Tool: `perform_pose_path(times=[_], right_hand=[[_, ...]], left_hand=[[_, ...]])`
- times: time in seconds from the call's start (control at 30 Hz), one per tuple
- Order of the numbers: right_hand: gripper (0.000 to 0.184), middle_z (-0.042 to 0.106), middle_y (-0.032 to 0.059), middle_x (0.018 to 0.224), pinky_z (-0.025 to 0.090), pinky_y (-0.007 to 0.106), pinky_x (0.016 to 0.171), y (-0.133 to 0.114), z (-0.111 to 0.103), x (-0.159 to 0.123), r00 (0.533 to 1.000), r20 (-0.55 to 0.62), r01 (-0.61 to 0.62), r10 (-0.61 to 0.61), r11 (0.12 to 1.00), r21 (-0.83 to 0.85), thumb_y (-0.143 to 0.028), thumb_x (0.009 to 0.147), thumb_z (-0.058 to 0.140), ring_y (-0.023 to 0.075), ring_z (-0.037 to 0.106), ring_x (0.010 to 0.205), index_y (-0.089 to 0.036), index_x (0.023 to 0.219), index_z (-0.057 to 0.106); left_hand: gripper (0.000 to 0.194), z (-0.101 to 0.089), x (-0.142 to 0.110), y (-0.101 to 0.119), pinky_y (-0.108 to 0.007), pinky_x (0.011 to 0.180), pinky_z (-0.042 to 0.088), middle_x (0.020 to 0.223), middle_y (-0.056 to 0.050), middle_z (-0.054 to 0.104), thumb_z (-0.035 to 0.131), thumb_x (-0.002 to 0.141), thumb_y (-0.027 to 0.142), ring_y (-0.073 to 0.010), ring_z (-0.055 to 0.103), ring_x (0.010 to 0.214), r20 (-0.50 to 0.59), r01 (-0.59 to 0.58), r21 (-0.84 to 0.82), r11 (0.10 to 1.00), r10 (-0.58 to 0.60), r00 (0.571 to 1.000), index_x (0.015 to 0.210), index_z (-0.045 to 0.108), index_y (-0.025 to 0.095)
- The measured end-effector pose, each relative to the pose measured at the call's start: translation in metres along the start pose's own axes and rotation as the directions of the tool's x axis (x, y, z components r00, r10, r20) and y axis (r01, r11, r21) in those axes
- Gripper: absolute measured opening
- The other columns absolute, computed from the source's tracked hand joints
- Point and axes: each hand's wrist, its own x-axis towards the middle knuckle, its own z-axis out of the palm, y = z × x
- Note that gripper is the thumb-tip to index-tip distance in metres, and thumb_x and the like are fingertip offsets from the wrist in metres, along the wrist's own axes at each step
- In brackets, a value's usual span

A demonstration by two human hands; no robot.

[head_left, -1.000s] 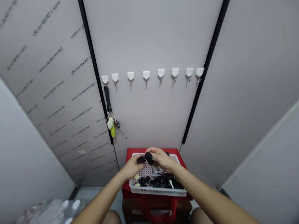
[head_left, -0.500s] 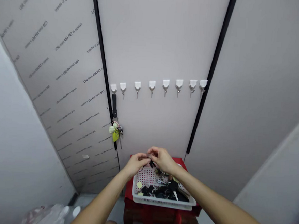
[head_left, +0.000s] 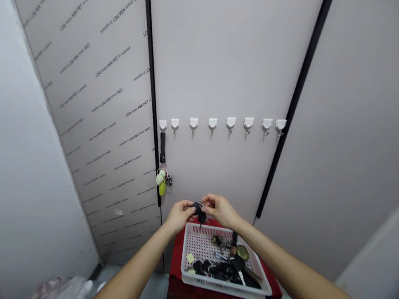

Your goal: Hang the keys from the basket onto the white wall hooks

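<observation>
Above the far rim of a white plastic basket (head_left: 188,276), my left hand (head_left: 178,217) pinches a small bunch of black-headed keys (head_left: 199,212). My right hand (head_left: 223,211) is closed at the other side of the same bunch, fingertips on what looks like its ring; the exact grip is too small to make out. Part of the bunch dangles between the hands. Inside the basket lie more black keys (head_left: 220,270), a brass-coloured round piece (head_left: 242,252) and small yellow paper squares (head_left: 190,258).
A row of white hooks (head_left: 212,123) is fixed to the grey wall panel. From the leftmost hangs a black strap (head_left: 162,148) with green and yellow charms (head_left: 162,183). The basket rests on a red-covered surface (head_left: 177,252). Plastic bags (head_left: 63,290) lie at lower left.
The view has shifted, so wall and hooks sit lower and farther right. Both hands have lifted clear of the basket's far edge, and the black keys between them are now more visible.
</observation>
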Motion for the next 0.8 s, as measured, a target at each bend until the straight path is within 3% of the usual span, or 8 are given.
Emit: perform_pose_path(times=[0.17,0.27,0.33,0.43,0.5,0.57,0.63,0.8], right_hand=[[0.016,0.051,-0.0006,0.054,0.034,0.019,0.048,0.001,0.007,0.002,0.992,-0.119,-0.057,0.047,0.995,-0.082,-0.018,0.058,0.043,0.0066,0.041,0.046,-0.012,0.069,0.052],[0.02,0.056,0.0019,0.062,0.037,0.02,0.052,-0.003,0.013,0.005,0.996,-0.09,-0.026,0.027,1.0,0.005,-0.022,0.058,0.045,0.0083,0.046,0.052,-0.012,0.073,0.054],[0.018,0.055,0.0011,0.059,0.036,0.02,0.05,-0.005,0.017,0.006,0.997,-0.077,-0.004,0.005,1.0,0.014,-0.022,0.058,0.045,0.0082,0.046,0.051,-0.012,0.07,0.054],[0.012,0.052,-0.0003,0.053,0.035,0.019,0.049,-0.009,0.02,0.01,0.983,-0.177,0.045,-0.055,0.997,-0.06,-0.022,0.059,0.043,0.0078,0.044,0.049,-0.013,0.058,0.053],[0.012,0.051,-0.0009,0.051,0.035,0.019,0.05,-0.015,0.018,0.016,0.974,-0.211,0.071,-0.08,0.996,-0.051,-0.022,0.059,0.043,0.0075,0.043,0.049,-0.013,0.055,0.051],[0.012,0.048,-0.0017,0.047,0.035,0.019,0.047,-0.028,0.011,0.027,0.977,-0.203,0.061,-0.059,0.998,0.008,-0.022,0.059,0.043,0.0066,0.042,0.045,-0.013,0.054,0.05],[0.012,0.045,-0.0027,0.044,0.035,0.018,0.043,-0.047,0.004,0.042,0.979,-0.202,0.037,-0.025,0.998,0.06,-0.022,0.059,0.044,0.0057,0.04,0.04,-0.013,0.052,0.048],[0.009,0.044,-0.0028,0.041,0.036,0.018,0.04,-0.107,-0.01,0.093,0.952,-0.305,0.063,-0.018,0.988,0.139,-0.019,0.057,0.045,0.0052,0.04,0.037,-0.013,0.051,0.047]], left_hand=[[0.014,-0.005,-0.004,0.009,-0.015,0.042,0.036,0.052,0.002,0.051,0.052,0.056,0.019,-0.0041,0.046,0.041,-0.076,0.023,-0.194,0.981,-0.038,0.996,0.066,0.047,0.011],[0.012,-0.007,-0.007,0.015,-0.015,0.043,0.036,0.051,0.002,0.05,0.051,0.057,0.018,-0.0035,0.046,0.041,-0.081,0.022,-0.276,0.961,-0.046,0.996,0.067,0.046,0.012],[0.012,-0.009,-0.009,0.018,-0.015,0.044,0.036,0.05,0.003,0.049,0.05,0.058,0.017,-0.0032,0.046,0.041,-0.075,0.019,-0.281,0.96,-0.042,0.996,0.067,0.046,0.012],[0.013,-0.015,-0.007,0.018,-0.017,0.044,0.036,0.053,0.002,0.05,0.048,0.059,0.019,-0.0038,0.045,0.042,-0.084,0.014,-0.237,0.971,-0.034,0.996,0.07,0.046,0.012],[0.015,-0.022,-0.004,0.02,-0.019,0.047,0.037,0.055,0.002,0.05,0.047,0.06,0.018,-0.0049,0.046,0.045,-0.161,-0.03,-0.133,0.991,0.009,0.987,0.074,0.045,0.013],[0.016,-0.03,-0.001,0.026,-0.02,0.055,0.039,0.062,0.001,0.051,0.047,0.059,0.015,-0.0064,0.048,0.053,-0.281,-0.151,0.052,0.987,0.159,0.946,0.075,0.046,0.013],[0.015,-0.035,0.001,0.04,-0.022,0.063,0.038,0.071,-0.002,0.052,0.046,0.059,0.014,-0.0081,0.048,0.065,-0.331,-0.292,0.267,0.918,0.372,0.867,0.075,0.048,0.014],[0.022,-0.034,0.007,0.093,-0.025,0.072,0.036,0.087,-0.004,0.051,0.041,0.064,0.019,-0.0121,0.046,0.081,-0.202,-0.491,0.611,0.62,0.723,0.661,0.084,0.049,0.017]])
